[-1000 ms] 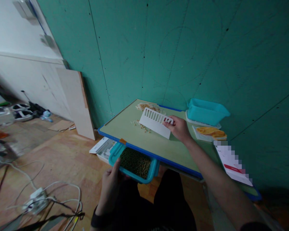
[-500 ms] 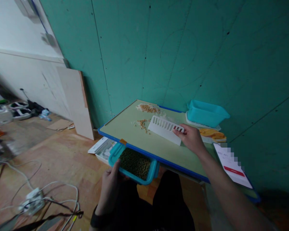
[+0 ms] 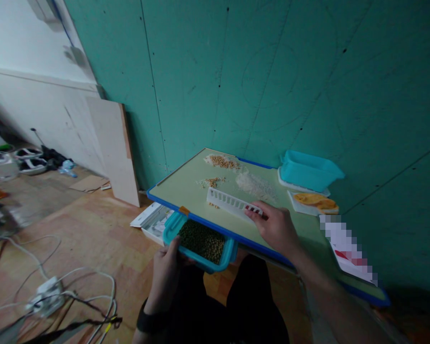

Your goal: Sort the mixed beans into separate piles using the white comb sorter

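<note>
My left hand [image 3: 167, 263] grips the rim of a blue plastic container [image 3: 229, 255] held against the table's front edge. Inside it lie dark green beans [image 3: 197, 239] and, at the right end, tan beans [image 3: 214, 249]. Above the tabletop [image 3: 186, 186], my right hand [image 3: 274, 224] is closed on the end of a white slotted plastic strip [image 3: 229, 203]. A few tan beans [image 3: 213, 205] show at the strip's left end. Farther back are a small bean pile [image 3: 213, 182], a larger pile of tan beans [image 3: 224, 162] and a patch of white grains [image 3: 254, 185].
A blue tub [image 3: 310, 169] stands at the back right on a white lid. Beside it lies a yellow cloth [image 3: 315, 202], then a phone-like screen [image 3: 351, 258]. Under the table is an open white box [image 3: 152, 222]. Cables and a power strip [image 3: 48, 298] lie on the floor.
My right hand has drawn the white strip toward the table's front edge and left, uncovering the white grains behind it. The left hand and its container have hardly moved.
</note>
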`<state>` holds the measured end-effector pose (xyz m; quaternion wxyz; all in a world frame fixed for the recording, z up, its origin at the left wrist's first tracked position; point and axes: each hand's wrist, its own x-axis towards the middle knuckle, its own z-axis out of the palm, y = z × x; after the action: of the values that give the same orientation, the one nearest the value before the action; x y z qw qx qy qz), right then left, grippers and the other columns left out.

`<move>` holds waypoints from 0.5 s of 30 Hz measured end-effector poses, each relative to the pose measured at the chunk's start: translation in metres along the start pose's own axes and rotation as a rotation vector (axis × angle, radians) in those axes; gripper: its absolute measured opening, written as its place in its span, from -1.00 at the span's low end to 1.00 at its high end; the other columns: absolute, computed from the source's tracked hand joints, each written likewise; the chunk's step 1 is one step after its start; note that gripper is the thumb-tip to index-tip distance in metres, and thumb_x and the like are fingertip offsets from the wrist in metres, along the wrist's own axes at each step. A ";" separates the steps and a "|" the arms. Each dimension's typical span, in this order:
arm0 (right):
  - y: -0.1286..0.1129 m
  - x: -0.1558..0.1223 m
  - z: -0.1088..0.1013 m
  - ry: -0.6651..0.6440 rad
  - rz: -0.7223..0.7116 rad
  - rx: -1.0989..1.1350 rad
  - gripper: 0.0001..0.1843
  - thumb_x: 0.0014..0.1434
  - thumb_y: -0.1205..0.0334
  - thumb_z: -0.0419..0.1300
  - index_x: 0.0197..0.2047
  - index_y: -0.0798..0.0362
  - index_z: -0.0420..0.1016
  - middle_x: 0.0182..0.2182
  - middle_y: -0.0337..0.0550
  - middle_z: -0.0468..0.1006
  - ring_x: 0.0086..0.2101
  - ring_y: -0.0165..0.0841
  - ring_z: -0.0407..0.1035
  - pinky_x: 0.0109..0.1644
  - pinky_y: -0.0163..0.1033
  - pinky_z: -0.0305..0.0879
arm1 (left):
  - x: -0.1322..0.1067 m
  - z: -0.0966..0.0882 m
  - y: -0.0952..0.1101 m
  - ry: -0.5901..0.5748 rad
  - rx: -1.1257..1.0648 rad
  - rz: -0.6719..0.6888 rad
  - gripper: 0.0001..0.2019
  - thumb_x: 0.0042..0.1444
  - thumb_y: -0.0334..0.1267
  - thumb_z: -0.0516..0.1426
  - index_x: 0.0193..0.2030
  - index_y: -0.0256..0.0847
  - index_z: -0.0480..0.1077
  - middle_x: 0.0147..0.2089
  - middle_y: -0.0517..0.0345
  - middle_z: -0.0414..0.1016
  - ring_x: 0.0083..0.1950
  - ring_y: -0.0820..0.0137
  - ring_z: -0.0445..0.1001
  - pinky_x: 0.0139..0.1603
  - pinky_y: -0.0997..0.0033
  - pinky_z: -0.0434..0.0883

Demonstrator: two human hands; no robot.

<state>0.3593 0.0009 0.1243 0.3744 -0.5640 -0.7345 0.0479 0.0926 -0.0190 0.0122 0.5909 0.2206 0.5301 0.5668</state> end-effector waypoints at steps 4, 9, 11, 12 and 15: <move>-0.021 -0.014 0.004 -0.067 -0.055 0.087 -0.77 0.35 0.08 0.15 -0.21 -0.10 0.63 -0.37 -0.17 0.70 -0.38 -0.26 0.58 -0.31 -0.27 0.35 | -0.001 -0.002 0.003 -0.023 0.026 -0.030 -0.56 -0.03 0.07 0.35 -0.69 -0.20 0.45 -0.66 0.10 0.48 -0.60 0.32 0.47 -0.58 0.39 0.36; 0.007 0.025 0.005 0.059 0.017 0.084 -0.75 0.26 0.00 0.24 -0.23 -0.02 0.64 -0.42 -0.16 0.67 -0.43 -0.26 0.52 -0.34 -0.26 0.35 | 0.005 -0.005 -0.001 -0.012 0.037 0.000 -0.56 -0.05 0.04 0.35 -0.74 -0.18 0.40 -0.71 0.11 0.44 -0.64 0.30 0.44 -0.55 0.35 0.38; 0.027 0.049 0.006 0.097 0.045 0.107 -0.74 0.20 0.01 0.27 -0.25 0.02 0.63 -0.41 -0.14 0.67 -0.42 -0.24 0.51 -0.34 -0.25 0.36 | 0.007 -0.006 -0.005 -0.003 0.014 0.012 -0.56 -0.05 0.03 0.35 -0.74 -0.16 0.39 -0.71 0.12 0.43 -0.67 0.32 0.41 -0.55 0.34 0.39; 0.037 0.060 0.008 0.106 0.055 0.124 -0.73 0.18 0.01 0.29 -0.25 0.04 0.63 -0.39 -0.14 0.67 -0.42 -0.24 0.51 -0.34 -0.24 0.36 | 0.008 -0.006 -0.006 0.004 0.013 0.015 -0.56 -0.04 0.02 0.35 -0.74 -0.16 0.38 -0.71 0.12 0.44 -0.67 0.32 0.42 -0.54 0.35 0.39; 0.057 0.082 0.015 0.076 0.039 0.160 -0.73 0.14 0.02 0.31 -0.26 0.06 0.63 -0.38 -0.13 0.67 -0.40 -0.24 0.50 -0.33 -0.24 0.35 | 0.007 -0.005 -0.006 0.024 0.027 0.010 -0.58 -0.03 0.00 0.35 -0.73 -0.16 0.39 -0.70 0.12 0.44 -0.66 0.33 0.43 -0.54 0.37 0.38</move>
<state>0.3884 0.0981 0.1262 0.4450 -0.5478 -0.7023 0.0924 0.0898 -0.0159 0.0030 0.5787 0.2244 0.5435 0.5652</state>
